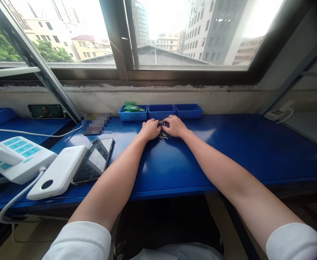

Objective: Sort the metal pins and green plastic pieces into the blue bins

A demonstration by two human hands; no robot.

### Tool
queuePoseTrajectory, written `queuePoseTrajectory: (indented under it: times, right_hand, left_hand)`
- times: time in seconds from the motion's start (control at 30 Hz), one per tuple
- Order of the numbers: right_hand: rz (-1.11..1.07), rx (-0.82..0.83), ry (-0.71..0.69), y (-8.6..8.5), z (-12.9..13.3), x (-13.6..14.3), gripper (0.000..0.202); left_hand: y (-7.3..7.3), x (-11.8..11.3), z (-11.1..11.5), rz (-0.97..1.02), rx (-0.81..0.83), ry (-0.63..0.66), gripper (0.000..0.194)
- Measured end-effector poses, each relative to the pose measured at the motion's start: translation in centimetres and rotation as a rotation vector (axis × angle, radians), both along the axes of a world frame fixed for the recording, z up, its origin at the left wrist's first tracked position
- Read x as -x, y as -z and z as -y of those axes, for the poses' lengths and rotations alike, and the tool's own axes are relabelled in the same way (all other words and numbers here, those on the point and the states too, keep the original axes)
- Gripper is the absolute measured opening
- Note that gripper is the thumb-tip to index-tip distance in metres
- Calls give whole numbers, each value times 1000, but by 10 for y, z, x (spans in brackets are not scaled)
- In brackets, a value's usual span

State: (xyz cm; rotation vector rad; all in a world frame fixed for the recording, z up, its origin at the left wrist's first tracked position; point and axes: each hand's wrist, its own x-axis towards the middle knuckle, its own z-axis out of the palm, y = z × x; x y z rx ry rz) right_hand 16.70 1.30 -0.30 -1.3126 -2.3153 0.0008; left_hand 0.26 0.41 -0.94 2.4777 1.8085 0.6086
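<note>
A small pile of thin, dark, shiny metal pieces (pixel 164 135) lies on the blue tabletop, too small to tell their exact kind. My left hand (pixel 150 129) curls around the pile from the left, its thumb and fingertips among the pieces. From the right, my right hand (pixel 176 126) bends over the same pile, with fingers and thumb closed about some of it. Both hands touch the pieces, and the fingertips are partly hidden. Just behind them stand three blue bins: a left bin (pixel 133 115) holding green plastic packets (pixel 132 107), a middle bin (pixel 161 109) and a right bin (pixel 188 110).
A phone (pixel 95 159) and a white power bank (pixel 58 173) lie left of my arm, beside a white power strip (pixel 25 155) with cables. Another phone (pixel 46 111) leans near the metal post. The blue table (pixel 255 148) extends right, below the window.
</note>
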Motion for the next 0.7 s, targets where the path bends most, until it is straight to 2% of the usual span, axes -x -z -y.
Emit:
queuePoseTrajectory:
  times: [0.13, 0.3, 0.5, 0.7]
  right_hand:
    - [5, 89, 13, 11, -8, 1, 33]
    - [-81, 105, -1, 16, -14, 2, 28]
    - [-144, 108, -49, 13, -9, 0, 20]
    - [-156, 83, -53, 15, -11, 0, 23]
  left_hand:
    - [1, 0, -1, -15, 9, 55, 34]
    - [-1, -1, -1, -8, 0, 46, 31]
    - [-2, -3, -4, 52, 63, -26, 24]
    - [2, -7, -12, 79, 110, -104, 25]
